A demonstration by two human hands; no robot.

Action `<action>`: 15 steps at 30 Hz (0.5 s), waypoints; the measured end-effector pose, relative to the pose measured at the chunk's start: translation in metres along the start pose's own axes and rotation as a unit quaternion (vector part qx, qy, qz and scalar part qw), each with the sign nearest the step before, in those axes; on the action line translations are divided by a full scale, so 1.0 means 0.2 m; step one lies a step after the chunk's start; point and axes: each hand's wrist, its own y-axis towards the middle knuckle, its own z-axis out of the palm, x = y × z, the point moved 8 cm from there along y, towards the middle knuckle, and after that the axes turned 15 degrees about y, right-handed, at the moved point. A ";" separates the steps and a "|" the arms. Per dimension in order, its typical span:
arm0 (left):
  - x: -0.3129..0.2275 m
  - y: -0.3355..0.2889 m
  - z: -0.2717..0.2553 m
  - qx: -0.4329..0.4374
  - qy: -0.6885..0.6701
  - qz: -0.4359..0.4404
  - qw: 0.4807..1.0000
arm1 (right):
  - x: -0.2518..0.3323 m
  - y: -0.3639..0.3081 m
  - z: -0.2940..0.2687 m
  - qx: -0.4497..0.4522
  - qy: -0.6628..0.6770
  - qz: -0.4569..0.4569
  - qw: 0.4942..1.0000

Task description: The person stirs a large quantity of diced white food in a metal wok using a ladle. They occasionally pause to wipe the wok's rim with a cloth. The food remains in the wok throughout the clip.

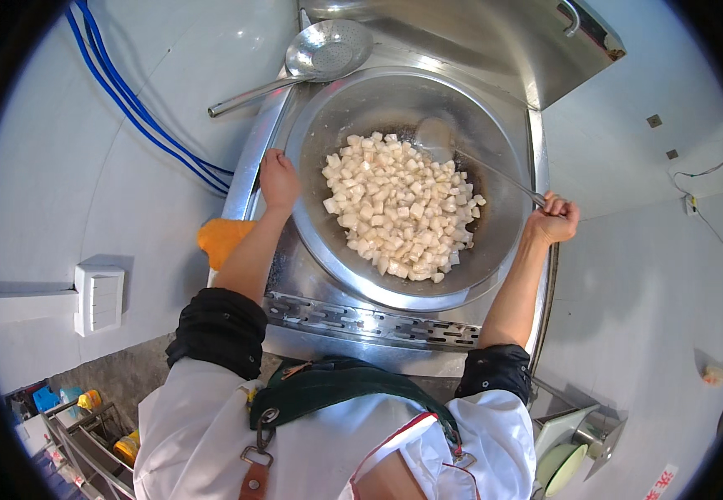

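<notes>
A large metal wok (503, 150) sits in the stove top, holding a heap of pale, whitish cubes (399, 204) of food I cannot identify. My right hand (555, 218) is closed around the handle of a long metal ladle (499, 172) at the wok's right side. The round ladle head rests against the far inner wall, behind the cubes, slightly blurred. At the wok's left rim, my left hand (279, 180) is curled closed; whatever lies inside its fingers is hidden. An orange cloth (225, 242) lies on the stove's left edge, partly behind my left forearm.
A perforated metal strainer (330, 52) lies beyond the wok at the back left. A slotted grate (361, 321) runs along the stove front. A steel splash panel (461, 37) stands behind. Blue hoses (140, 112) hang along the left wall; a rack (86, 450) stands lower left.
</notes>
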 end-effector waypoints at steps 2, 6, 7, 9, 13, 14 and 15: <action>0.00 -0.01 -0.01 0.002 0.001 0.005 1.000 | -0.15 -0.05 -0.04 0.020 0.028 0.093 0.995; -0.01 0.00 -0.01 -0.002 0.010 0.012 1.000 | -0.27 -0.14 0.02 0.079 0.074 0.209 0.972; -0.02 0.00 -0.01 -0.003 0.011 0.014 1.000 | -0.27 -0.17 0.07 0.113 0.078 0.229 0.964; -0.02 0.00 0.00 0.012 0.027 0.000 1.000 | -0.22 -0.26 0.21 0.217 0.079 0.279 0.932; -0.02 0.00 -0.01 0.012 0.039 0.005 0.999 | 0.06 -0.45 0.45 0.350 0.072 0.320 0.877; -0.02 0.00 -0.01 0.008 0.040 0.009 0.999 | 0.15 -0.50 0.50 0.376 0.065 0.328 0.864; -0.03 0.01 -0.01 -0.002 0.038 0.016 0.999 | 0.26 -0.52 0.54 0.387 0.056 0.324 0.862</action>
